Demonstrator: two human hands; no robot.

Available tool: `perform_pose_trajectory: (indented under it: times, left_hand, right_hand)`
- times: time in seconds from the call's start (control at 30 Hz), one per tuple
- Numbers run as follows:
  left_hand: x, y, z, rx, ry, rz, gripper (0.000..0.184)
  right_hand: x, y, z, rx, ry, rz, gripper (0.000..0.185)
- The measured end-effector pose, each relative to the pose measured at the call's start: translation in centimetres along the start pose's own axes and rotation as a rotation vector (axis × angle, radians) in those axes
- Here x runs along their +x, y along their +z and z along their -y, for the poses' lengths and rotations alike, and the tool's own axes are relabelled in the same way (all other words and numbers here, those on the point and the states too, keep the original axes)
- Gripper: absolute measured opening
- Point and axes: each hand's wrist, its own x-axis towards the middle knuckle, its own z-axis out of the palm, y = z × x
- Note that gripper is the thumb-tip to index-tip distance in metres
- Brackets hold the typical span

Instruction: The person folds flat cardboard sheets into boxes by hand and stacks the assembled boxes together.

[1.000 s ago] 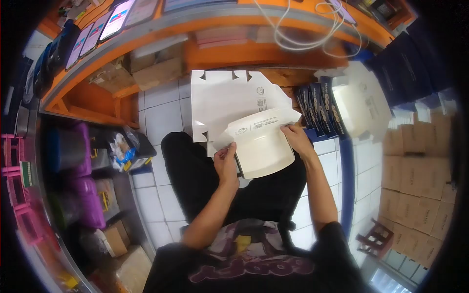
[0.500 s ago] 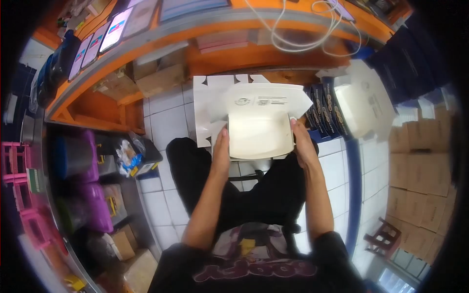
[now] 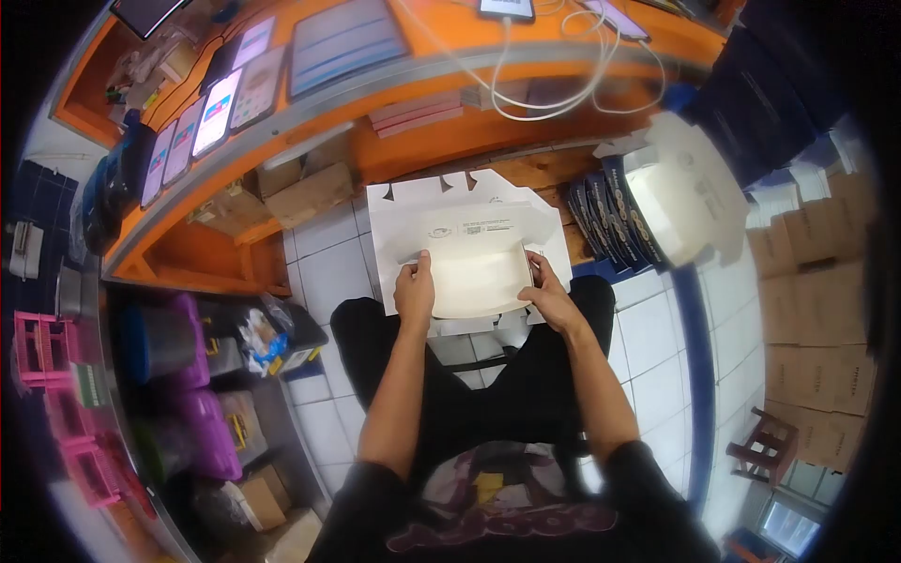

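A cream paper box [image 3: 479, 281] with raised walls and an open flap with small print is held above my lap. My left hand [image 3: 414, 289] grips its left wall, thumb over the edge. On the right wall, my right hand [image 3: 552, 296] is closed with the thumb near the front corner. Beneath and behind the box lie flat white cardboard sheets [image 3: 389, 208] with notched edges. To their right stands a row of dark blue folded boxes [image 3: 601, 220], beside another open cream box [image 3: 654, 202].
An orange desk [image 3: 432, 141] carries phones [image 3: 218, 111], a tablet [image 3: 343, 42] and white cables. Purple bins [image 3: 205, 432] sit on the left shelf. Brown cartons [image 3: 815, 310] and a small red-brown stool [image 3: 767, 445] are at the right.
The box turned level, then came slightly lower in view. Both hands shifted their grip along its side walls. The camera view has tilted, showing more of the desk top.
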Motion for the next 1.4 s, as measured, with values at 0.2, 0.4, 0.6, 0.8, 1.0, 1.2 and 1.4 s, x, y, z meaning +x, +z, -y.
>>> perform_pose_trajectory:
  times: [0.2,0.4,0.6,0.8,1.0,1.2,1.4]
  left_hand:
    - [-1.5,-0.4,-0.4,-0.16,0.056,0.027,0.073]
    - [-2.4,-1.3,-0.1,-0.062,0.012,0.069,0.073]
    - [-4.3,-1.5,-0.5,-0.096,0.13,-0.091,0.062]
    - [-10.1,-3.6,-4.0,-0.081,0.565,-0.222,0.04]
    - [-14.9,-4.7,-10.7,-0.046,0.901,0.009,0.045]
    - [-9.9,-4.4,-7.7,0.016,0.796,-0.156,0.03]
    - [-7.2,-3.8,-4.9,0.125,0.715,-0.206,0.031]
  right_hand:
    - [-0.8,-1.1,0.1,-0.398,-0.286,-0.38,0.065]
    - [-7.9,-3.9,15.3,-1.826,-0.532,-1.166,0.041]
    - [-9.1,-10.5,13.3,-1.782,-0.249,-1.021,0.021]
    - [-12.4,-5.8,11.3,-1.91,-0.681,-1.173,0.024]
    - [-12.7,0.4,9.8,-1.783,-0.913,-0.495,0.042]
    - [-9.8,3.8,10.6,-1.054,-1.227,-0.517,0.049]
    - [-2.9,2.2,7.5,0.183,-0.301,-0.132,0.079]
